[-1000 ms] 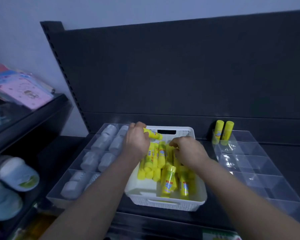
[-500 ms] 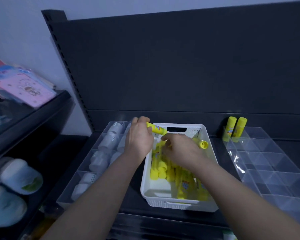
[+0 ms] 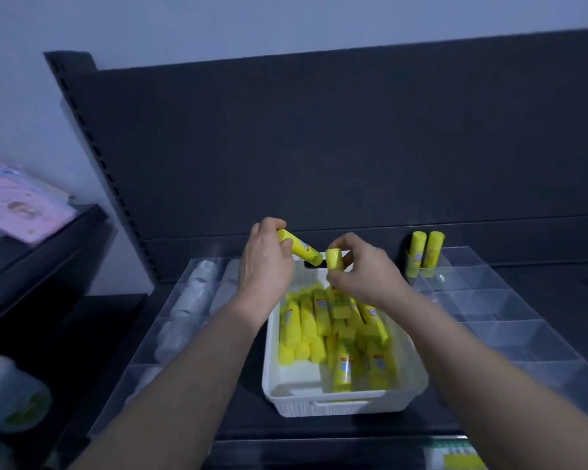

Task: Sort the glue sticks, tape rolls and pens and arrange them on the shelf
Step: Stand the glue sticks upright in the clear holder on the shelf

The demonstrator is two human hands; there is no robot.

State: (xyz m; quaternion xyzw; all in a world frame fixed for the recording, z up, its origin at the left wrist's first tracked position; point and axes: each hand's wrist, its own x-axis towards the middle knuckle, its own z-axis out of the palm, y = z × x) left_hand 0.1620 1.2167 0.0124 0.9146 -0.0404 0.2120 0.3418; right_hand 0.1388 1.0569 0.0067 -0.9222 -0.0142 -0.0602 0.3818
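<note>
Glue stick (image 3: 301, 250), yellow cylinder, left hand (image 3: 265, 266), ribbed white basket (image 3: 340, 403)

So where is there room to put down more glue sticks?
The right clear tray is bare, except its far-left corner where two glue sticks stand. The white basket has a bare near-left patch. The left tray is crowded with tape rolls.

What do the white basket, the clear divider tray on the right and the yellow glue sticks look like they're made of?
White basket: moulded plastic with a matte finish, judging by its ribbed walls and cut-out handle slots.
Clear divider tray: rigid transparent plastic with a glossy finish; it is see-through and its edges catch the light.
Glue sticks: probably smooth yellow plastic tubes with printed labels.
</note>
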